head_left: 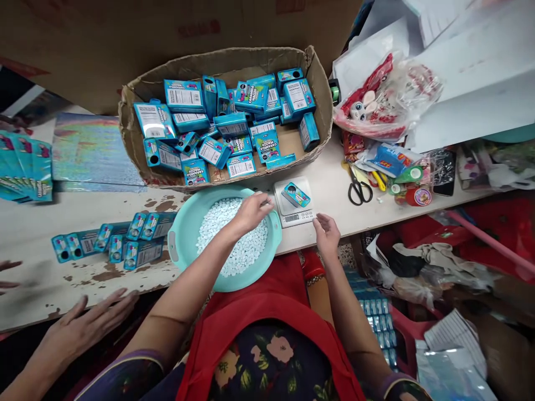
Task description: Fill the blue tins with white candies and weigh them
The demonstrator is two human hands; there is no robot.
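Note:
My left hand (252, 211) hangs over the right side of a turquoise plastic basin (178, 223). Its fingers are bent and pressed together, and whatever they may hold is hidden. Many small pale candies (225, 245) fill the basin's bottom. Right of the basin, a small white kitchen scale (307, 216) carries one blue candy box (296, 195), lying on its platform. At the scale's lower right corner is my right hand (327, 234), fingers loosely bent and apart, with nothing visible in it.
A cardboard tray (321, 147) of blue boxes stands behind the basin. Several small boxes (137, 239) lie to the left. Another person's hand (83, 328) reaches in at lower left. Black scissors (359, 189), wrappers and a plastic bag (418, 92) occupy the right side.

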